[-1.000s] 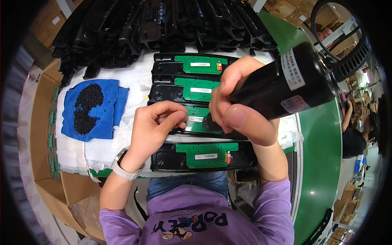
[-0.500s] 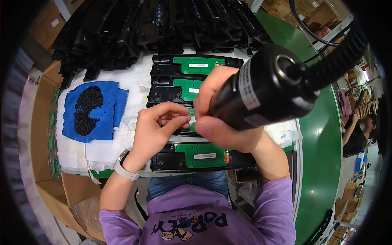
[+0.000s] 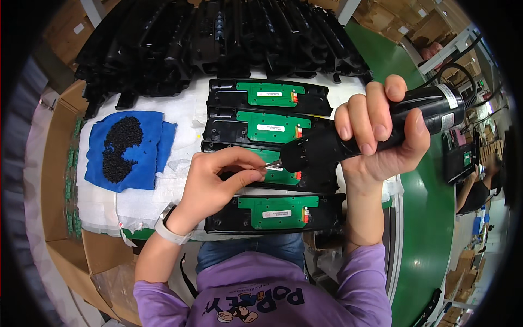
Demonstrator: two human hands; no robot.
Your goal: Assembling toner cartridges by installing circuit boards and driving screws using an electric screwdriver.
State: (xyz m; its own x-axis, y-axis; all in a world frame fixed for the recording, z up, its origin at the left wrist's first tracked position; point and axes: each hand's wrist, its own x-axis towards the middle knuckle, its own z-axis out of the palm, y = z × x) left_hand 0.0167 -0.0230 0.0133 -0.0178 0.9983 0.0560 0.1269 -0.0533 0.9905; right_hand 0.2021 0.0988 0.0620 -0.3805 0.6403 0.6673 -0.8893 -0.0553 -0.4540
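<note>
My right hand (image 3: pixel 381 128) is wrapped round a black electric screwdriver (image 3: pixel 403 117), tilted so its nose points down to the left. Its thin metal bit (image 3: pixel 277 163) reaches the fingertips of my left hand (image 3: pixel 229 173). Thumb and forefinger there are pinched together at the tip; whatever lies between them is too small to make out. Both hands are above the third black plastic panel (image 3: pixel 318 177) from the back, which carries a green circuit board (image 3: pixel 283 177). Left of them, a heap of tiny black screw-like pieces (image 3: pixel 117 166) lies on a blue cloth (image 3: pixel 146 177).
More black panels with boards lie behind (image 3: pixel 223 97) and in front (image 3: pixel 223 215) of my hands. Long black plastic housings (image 3: pixel 218 43) are piled at the back. A cardboard box (image 3: pixel 60 201) stands at the left. Another person (image 3: pixel 474 191) works at the far right.
My right hand has swung the screwdriver to the right and lowered its nose sideways, so the bit now shows at my left fingertips. My left hand has barely moved and stays pinched.
</note>
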